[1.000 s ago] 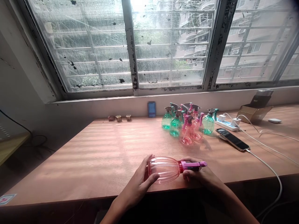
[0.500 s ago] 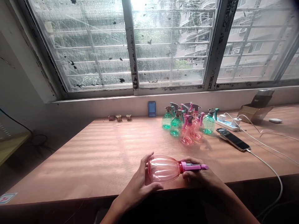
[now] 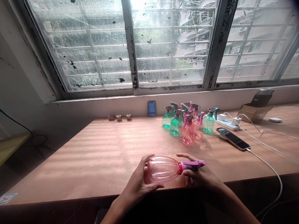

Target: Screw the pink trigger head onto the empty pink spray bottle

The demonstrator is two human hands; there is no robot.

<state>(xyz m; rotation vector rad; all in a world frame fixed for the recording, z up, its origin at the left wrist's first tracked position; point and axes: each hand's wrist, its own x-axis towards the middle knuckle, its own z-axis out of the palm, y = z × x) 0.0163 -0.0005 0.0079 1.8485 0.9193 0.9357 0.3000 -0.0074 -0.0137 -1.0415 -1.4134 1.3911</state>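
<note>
A clear pink spray bottle (image 3: 163,169) lies on its side in the air by the table's front edge, its base to the left and its spray head to the right. My left hand (image 3: 140,177) is wrapped round the base end, thumb below and fingers above. At the other end, my right hand (image 3: 198,174) holds the pink and dark grey spray head (image 3: 192,165). Its thumb presses near the collar, while the index finger stretches out above. Part of the head rests against the palm, and some right fingers are hidden behind it.
Several green and pink spray bottles (image 3: 187,133) stand grouped beyond my hands. To their right are a power strip (image 3: 226,124), a phone (image 3: 233,139) with a cable, and an open cardboard box (image 3: 252,112). Small boxes (image 3: 119,118) and a blue card-like object (image 3: 151,109) sit by the wall.
The spray head has turned about the bottle's long axis, its pink trigger now on the far side. My right index finger has lifted and straightened. My left hand keeps its hold.
</note>
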